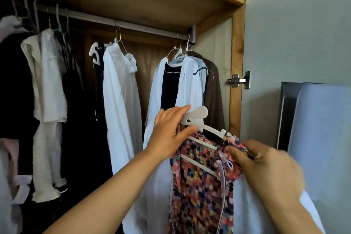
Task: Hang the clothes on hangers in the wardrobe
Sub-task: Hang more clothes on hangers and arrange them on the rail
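Left hand (pixel 171 127) grips white hanger (pixel 195 118) near its hook, steadying it; right hand (pixel 266 165), at 4 o'clock, pinches patterned garment (pixel 197 186) onto its shoulder.

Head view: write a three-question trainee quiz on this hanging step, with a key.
1. True or false: the white hanger carrying the patterned garment already hangs on the wardrobe rail.
2. What does the right hand pinch? A) the patterned garment's shoulder B) the brown garment C) the door hinge
3. Fill in: the left hand holds the white hanger near its ____.

Key: 1 false, it is held below the rail; 2 A; 3 hook.
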The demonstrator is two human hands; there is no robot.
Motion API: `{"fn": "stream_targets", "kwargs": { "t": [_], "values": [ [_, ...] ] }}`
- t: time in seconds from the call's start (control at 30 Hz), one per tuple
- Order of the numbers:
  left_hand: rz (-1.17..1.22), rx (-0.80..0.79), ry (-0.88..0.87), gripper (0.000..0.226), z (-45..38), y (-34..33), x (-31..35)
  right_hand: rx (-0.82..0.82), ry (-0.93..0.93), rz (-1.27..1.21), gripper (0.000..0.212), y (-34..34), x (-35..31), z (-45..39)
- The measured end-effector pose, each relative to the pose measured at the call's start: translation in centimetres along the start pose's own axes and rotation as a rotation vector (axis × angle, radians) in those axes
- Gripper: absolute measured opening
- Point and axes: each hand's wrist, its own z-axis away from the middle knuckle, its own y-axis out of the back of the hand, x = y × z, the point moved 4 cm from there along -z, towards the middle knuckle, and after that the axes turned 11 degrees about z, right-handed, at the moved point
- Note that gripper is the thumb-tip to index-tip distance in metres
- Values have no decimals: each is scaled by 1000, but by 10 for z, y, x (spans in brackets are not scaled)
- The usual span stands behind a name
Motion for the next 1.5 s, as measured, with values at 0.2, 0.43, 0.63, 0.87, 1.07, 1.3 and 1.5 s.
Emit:
{"fn": "stream_targets", "kwargs": {
  "t": [0.2, 0.43, 0.63, 0.87, 1.07, 1.3, 1.5],
  "values": [
    [197, -101, 43, 54, -65, -13, -65, 64, -15, 115, 42, -33, -42, -57],
    [16, 29, -151, 51, -132, 5, -123, 66, -23, 131, 42, -75, -91, -120],
    [174, 74, -98, 50, -173, 26, -168, -468, 221, -749, 44, -96, -98, -151],
    [177, 185, -27, 55, -205, 30, -187, -406, 127, -1361, 78, -114, -125, -174],
    [139, 319, 61, 60, -223, 44, -197, -317, 90, -1397, 62, -118, -148, -234],
    [77, 348, 102, 46, -240, 47, -202, -309, 111, -1418, 26, -108, -166, -331],
    [19, 338, 125, 45, -247, 44, -207, -273, 141, -1353, 31, -108, -174, -381]
  ]
}}
